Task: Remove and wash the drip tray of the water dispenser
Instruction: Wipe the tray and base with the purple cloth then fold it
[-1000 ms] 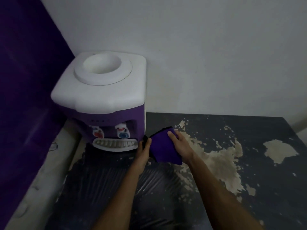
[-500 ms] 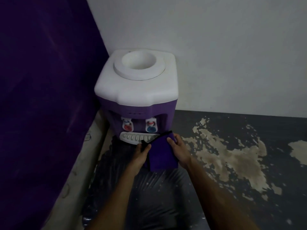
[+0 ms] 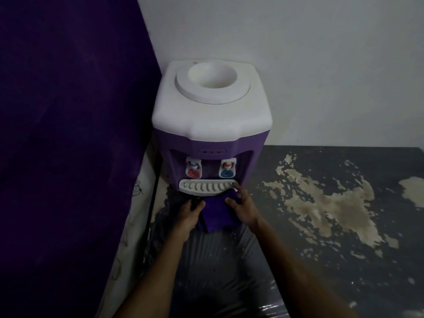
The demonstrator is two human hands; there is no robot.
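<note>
Hands [image 3: 243, 208] now nearer drip tray [image 3: 206, 187], seemingly

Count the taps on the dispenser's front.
2: the red-buttoned tap sits left, above the white slotted drip tray; the blue-buttoned tap sits right. None appear hidden.

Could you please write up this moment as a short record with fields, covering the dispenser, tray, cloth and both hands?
dispenser: water dispenser, white top, purple body, against the wall
drip tray: drip tray, white, slotted, seated in the dispenser under the taps
cloth: purple cloth, just below the tray
left hand: left hand grips the cloth's left edge
right hand: right hand on the cloth, fingers at the tray's right end
surface: dark table with peeling patches
</note>
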